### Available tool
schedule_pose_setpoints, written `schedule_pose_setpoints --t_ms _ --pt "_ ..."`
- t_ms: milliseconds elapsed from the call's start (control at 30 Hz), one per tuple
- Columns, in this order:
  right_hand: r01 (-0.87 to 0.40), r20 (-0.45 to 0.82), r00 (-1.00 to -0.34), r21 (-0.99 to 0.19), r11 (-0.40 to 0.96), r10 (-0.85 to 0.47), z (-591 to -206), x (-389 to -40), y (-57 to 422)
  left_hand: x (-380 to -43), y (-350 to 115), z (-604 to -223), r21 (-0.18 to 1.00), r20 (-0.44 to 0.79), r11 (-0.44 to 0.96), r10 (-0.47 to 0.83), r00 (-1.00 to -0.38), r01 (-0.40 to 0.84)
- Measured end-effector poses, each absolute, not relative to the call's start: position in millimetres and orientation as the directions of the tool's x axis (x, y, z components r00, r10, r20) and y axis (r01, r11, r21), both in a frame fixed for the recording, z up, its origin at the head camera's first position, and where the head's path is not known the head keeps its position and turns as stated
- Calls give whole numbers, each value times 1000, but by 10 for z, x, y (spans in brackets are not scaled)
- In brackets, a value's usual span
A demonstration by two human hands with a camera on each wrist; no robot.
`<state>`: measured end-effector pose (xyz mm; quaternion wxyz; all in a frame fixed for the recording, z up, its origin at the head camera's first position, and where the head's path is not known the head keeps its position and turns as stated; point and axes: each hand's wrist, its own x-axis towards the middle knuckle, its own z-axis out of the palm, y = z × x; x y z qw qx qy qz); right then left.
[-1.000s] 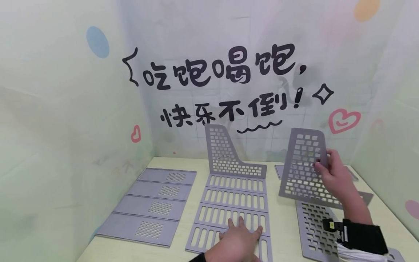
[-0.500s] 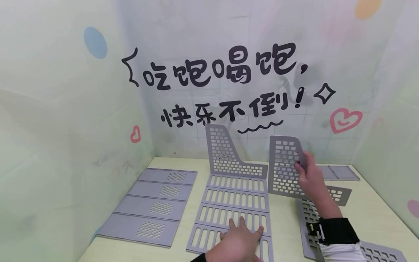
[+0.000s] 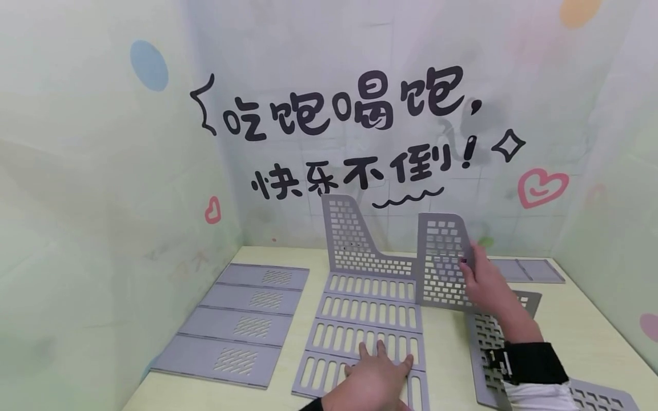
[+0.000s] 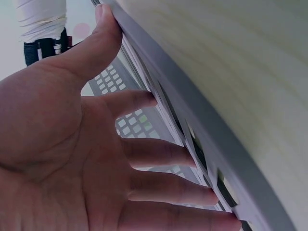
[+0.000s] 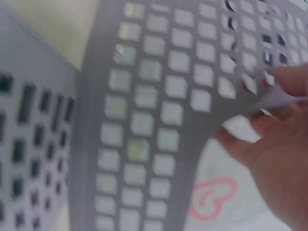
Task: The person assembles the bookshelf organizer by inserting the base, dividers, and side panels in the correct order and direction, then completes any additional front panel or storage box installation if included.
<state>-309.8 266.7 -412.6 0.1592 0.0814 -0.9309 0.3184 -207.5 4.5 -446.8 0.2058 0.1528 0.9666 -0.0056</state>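
My left hand (image 3: 372, 382) rests with spread fingers on the slotted grey panels (image 3: 372, 299) that lie in a column on the table. The left wrist view shows its fingertips and thumb touching a panel's edge. At the column's far end stands an L-shaped perforated panel (image 3: 367, 262). My right hand (image 3: 488, 285) pinches the curved edge of a second L-shaped perforated panel (image 3: 422, 257), held upright. In the head view, this panel's left edge is at the column's right side, overlapping the standing panel's end; contact is unclear. The right wrist view shows thumb and fingers on its edge.
Several solid grey panels (image 3: 200, 359) with small slit patches lie in a column at the left. Another perforated panel (image 3: 478, 365) lies at the right, partly under my right arm. A flat grey panel (image 3: 540, 271) lies at the back right, near the printed wall.
My right hand has moved left with the perforated panel, bringing its left edge up to the slotted panels. More of the flat panel behind shows. My left hand has stayed in place.
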Motion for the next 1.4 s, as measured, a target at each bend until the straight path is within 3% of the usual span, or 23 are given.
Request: schedule_pose_setpoints --t_ms 167,267,433,700,800,967,1167,1400 --pt "-142 126 -987 -410 901 -99 -4067 -3066 2870 -2072 23 -4482 58 -401 952 298 -866 300" --pt "-161 101 -986 -411 897 -131 -4136 -3085 2919 -2062 19 -4489 56 -402 954 292 -868 295" --pt "-212 117 -977 -484 849 -177 -4233 -3139 2844 -2047 22 -4484 78 -401 954 295 -867 288" --pt "-231 130 -973 -502 833 -191 -4199 -3159 2728 -2064 31 -4470 97 -403 954 297 -866 282" --pt "-240 162 -969 -449 861 -186 -4200 -3128 2813 -2056 30 -4469 103 -414 955 294 -861 277" --pt "-145 156 -983 -339 930 -96 -4214 -3066 3130 -2040 33 -4469 86 -417 953 298 -859 290" --pt "-222 199 -969 -439 870 -147 -4343 -3073 3385 -2035 9 -4477 79 -416 946 318 -852 314" --pt "-231 216 -966 -490 841 -139 -4414 -3098 3348 -2067 -21 -4477 78 -430 939 334 -839 334"
